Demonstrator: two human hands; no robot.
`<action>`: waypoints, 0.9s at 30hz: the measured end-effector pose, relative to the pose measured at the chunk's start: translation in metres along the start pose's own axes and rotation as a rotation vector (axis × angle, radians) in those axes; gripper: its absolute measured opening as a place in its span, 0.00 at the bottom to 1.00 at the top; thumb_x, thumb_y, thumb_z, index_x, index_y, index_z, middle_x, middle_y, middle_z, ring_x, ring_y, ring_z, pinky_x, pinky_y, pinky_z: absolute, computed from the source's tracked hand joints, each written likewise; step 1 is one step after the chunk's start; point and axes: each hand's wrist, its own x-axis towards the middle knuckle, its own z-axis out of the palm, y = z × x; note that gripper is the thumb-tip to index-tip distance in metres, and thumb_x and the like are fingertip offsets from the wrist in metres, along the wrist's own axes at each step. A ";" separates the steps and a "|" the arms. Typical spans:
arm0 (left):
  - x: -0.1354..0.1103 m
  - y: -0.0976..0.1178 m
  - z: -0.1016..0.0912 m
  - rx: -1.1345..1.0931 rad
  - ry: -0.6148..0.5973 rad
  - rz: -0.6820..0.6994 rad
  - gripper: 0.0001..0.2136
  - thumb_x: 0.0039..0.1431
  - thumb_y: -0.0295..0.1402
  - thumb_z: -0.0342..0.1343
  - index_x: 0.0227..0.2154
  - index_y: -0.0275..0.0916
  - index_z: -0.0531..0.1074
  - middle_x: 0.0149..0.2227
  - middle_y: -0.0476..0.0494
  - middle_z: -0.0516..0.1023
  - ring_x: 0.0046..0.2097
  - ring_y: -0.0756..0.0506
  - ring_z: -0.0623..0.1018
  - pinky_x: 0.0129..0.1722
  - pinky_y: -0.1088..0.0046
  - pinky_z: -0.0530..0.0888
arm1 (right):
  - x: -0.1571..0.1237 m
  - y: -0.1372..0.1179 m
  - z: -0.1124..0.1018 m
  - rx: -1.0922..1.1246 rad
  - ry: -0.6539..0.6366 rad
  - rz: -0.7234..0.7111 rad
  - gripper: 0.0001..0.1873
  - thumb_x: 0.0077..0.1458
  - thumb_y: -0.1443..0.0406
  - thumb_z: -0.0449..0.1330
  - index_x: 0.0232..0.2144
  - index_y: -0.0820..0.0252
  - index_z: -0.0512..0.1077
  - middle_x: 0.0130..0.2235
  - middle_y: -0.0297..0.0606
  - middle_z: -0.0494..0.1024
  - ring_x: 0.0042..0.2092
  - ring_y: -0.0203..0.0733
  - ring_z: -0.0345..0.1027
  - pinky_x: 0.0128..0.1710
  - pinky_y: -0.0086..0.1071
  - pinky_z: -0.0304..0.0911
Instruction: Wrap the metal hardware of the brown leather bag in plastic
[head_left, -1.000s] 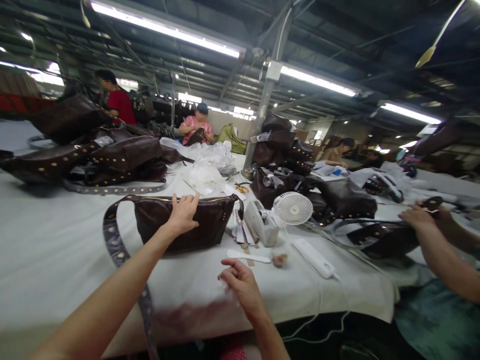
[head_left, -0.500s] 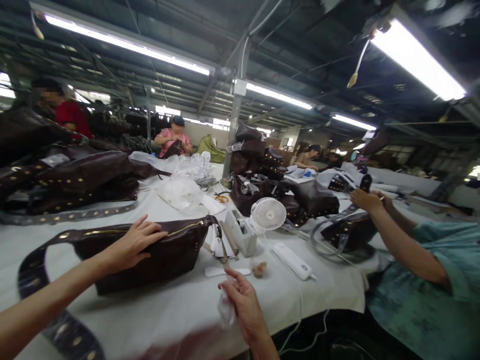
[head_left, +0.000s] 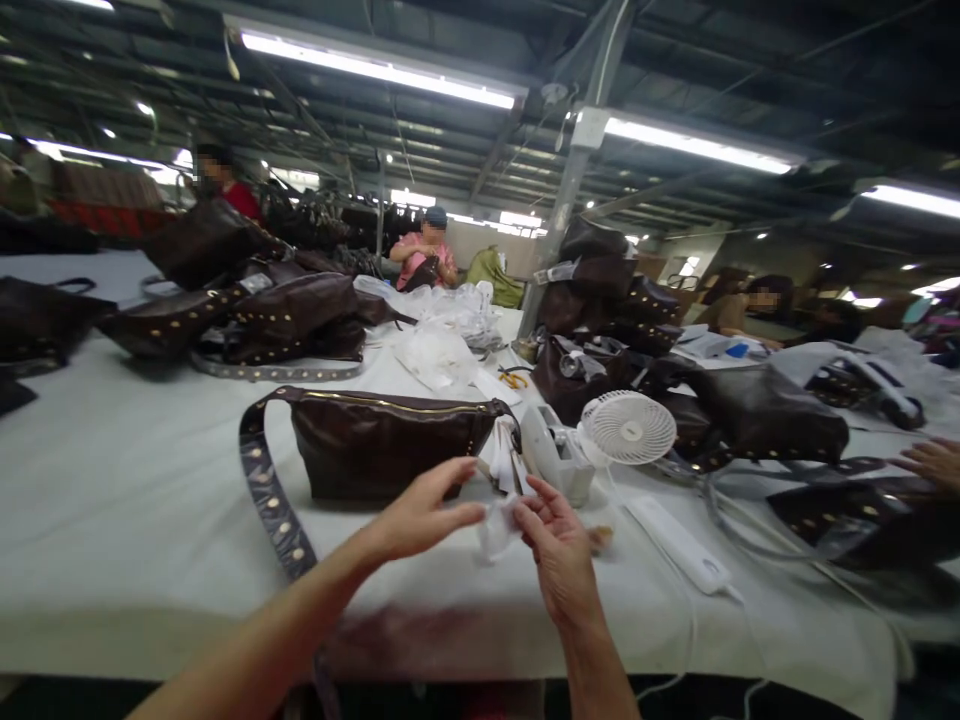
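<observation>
A dark brown leather bag (head_left: 375,445) with a gold zipper along its top stands upright on the white-covered table. Its studded strap (head_left: 268,490) curves down at the left toward the front edge. My right hand (head_left: 559,540) pinches a small piece of clear plastic (head_left: 497,530) between thumb and fingers. Just left of the plastic, my left hand (head_left: 427,510) has its fingers apart and holds nothing. It is in front of the bag's lower right corner. Whether its fingertips touch the plastic is hard to tell.
A white fan (head_left: 628,428) stands beside a tape dispenser (head_left: 574,470). A white power strip (head_left: 679,545) lies to the right with cords. Brown bags (head_left: 300,315) are heaped behind, near crumpled plastic (head_left: 442,345) and orange-handled pliers (head_left: 514,378). A co-worker's hand (head_left: 937,462) shows at the right.
My left hand has left the bag's top and moved right, near the plastic in my right hand. The view has swung right, and the co-worker at the right is mostly out of frame.
</observation>
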 end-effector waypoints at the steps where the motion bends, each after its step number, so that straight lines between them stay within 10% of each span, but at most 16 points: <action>1: -0.004 -0.004 0.014 -0.191 -0.038 -0.089 0.26 0.52 0.35 0.63 0.54 0.38 0.66 0.50 0.38 0.74 0.51 0.41 0.73 0.50 0.64 0.69 | -0.001 -0.001 0.002 -0.016 -0.030 -0.011 0.32 0.39 0.59 0.74 0.47 0.57 0.71 0.31 0.31 0.76 0.30 0.34 0.69 0.29 0.26 0.63; 5: -0.016 -0.020 0.042 -0.650 -0.081 -0.309 0.21 0.41 0.33 0.66 0.41 0.35 0.69 0.29 0.50 0.72 0.30 0.51 0.72 0.31 0.76 0.67 | -0.004 -0.002 0.007 -0.114 -0.105 -0.067 0.31 0.43 0.59 0.72 0.50 0.56 0.70 0.31 0.31 0.77 0.32 0.36 0.70 0.34 0.29 0.65; 9: -0.025 -0.030 0.040 -0.521 0.146 -0.317 0.10 0.41 0.33 0.62 0.25 0.36 0.66 0.23 0.54 0.66 0.23 0.54 0.64 0.23 0.78 0.60 | -0.006 0.000 0.007 -0.191 -0.079 -0.069 0.30 0.43 0.57 0.72 0.48 0.56 0.71 0.30 0.32 0.77 0.32 0.38 0.72 0.35 0.32 0.66; 23: -0.036 -0.039 0.026 -0.328 0.000 -0.237 0.07 0.46 0.34 0.58 0.24 0.35 0.69 0.24 0.52 0.67 0.28 0.51 0.65 0.28 0.76 0.60 | 0.011 -0.012 0.037 -0.598 -0.517 -0.032 0.10 0.49 0.58 0.65 0.25 0.59 0.74 0.23 0.30 0.71 0.25 0.35 0.63 0.26 0.28 0.60; 27: -0.023 -0.034 0.029 -0.551 0.076 -0.324 0.16 0.49 0.44 0.59 0.23 0.33 0.73 0.24 0.45 0.74 0.27 0.48 0.72 0.30 0.73 0.66 | 0.036 -0.010 0.042 -0.642 -0.347 -0.146 0.16 0.51 0.52 0.62 0.26 0.59 0.74 0.26 0.33 0.74 0.29 0.38 0.66 0.28 0.29 0.61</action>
